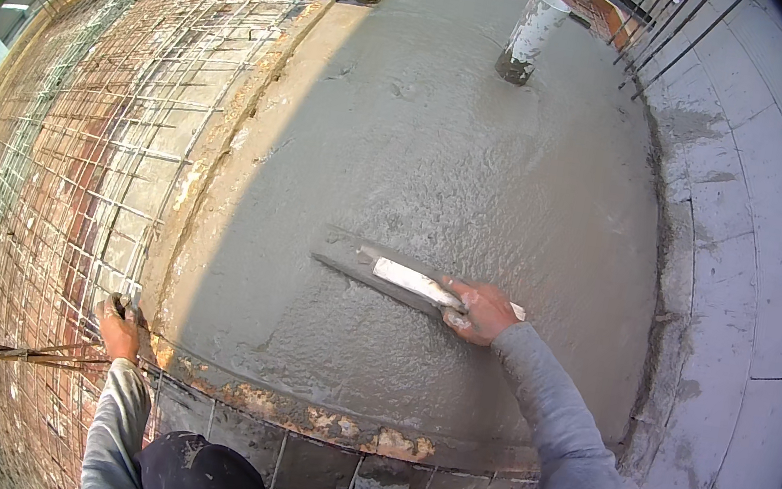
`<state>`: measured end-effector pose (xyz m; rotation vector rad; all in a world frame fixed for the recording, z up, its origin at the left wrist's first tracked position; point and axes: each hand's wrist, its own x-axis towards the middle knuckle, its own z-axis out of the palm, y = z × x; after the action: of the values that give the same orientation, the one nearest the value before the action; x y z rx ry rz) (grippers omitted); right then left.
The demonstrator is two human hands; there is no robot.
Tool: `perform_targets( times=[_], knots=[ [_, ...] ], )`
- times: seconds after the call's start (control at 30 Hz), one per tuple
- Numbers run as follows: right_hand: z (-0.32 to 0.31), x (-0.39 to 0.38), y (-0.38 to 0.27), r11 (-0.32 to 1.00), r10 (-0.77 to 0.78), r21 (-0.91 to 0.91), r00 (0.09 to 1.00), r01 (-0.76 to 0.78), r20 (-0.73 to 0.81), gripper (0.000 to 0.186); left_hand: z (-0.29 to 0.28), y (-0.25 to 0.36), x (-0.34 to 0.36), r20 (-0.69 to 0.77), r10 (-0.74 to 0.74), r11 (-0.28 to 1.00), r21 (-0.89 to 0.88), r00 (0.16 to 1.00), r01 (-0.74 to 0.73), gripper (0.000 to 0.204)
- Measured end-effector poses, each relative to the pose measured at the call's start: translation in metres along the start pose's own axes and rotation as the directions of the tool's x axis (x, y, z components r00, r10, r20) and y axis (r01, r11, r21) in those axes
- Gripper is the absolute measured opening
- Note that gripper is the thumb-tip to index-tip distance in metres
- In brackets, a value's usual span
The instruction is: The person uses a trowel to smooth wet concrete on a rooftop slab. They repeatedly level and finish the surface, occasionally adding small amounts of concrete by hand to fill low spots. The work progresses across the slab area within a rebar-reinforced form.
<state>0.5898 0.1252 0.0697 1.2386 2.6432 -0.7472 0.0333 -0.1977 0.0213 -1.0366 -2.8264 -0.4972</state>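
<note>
my right hand has its grip closed around a long trowel, near the right end of its pale handle; the flat blade lies on the wet grey concrete. my left hand is by the concrete's near left corner, beside the steel mesh; i cannot tell whether that grip holds anything. a paint-flecked pipe stands farther off.

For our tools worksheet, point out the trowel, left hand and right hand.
Trowel (406,279): head view, on its white handle.
Left hand (120,334): head view, back of hand.
Right hand (484,315): head view, back of hand.
</note>
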Motion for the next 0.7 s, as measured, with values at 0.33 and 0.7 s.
perform_targets(
  times=[0.33,0.7],
  knots=[
    [0.042,-0.026,0.080,0.470,0.836,0.847,0.433,-0.247,-0.338,0.066,0.121,0.078,0.148,0.567,-0.067,0.997,0.076,0.821,0.029,0.089],
    [0.053,0.150,0.059,0.341,0.929,0.940,0.155,-0.009,-0.336,0.070,0.125,0.121,0.162,0.675,-0.080,0.990,-0.032,0.734,0.138,0.109]
  ],
)
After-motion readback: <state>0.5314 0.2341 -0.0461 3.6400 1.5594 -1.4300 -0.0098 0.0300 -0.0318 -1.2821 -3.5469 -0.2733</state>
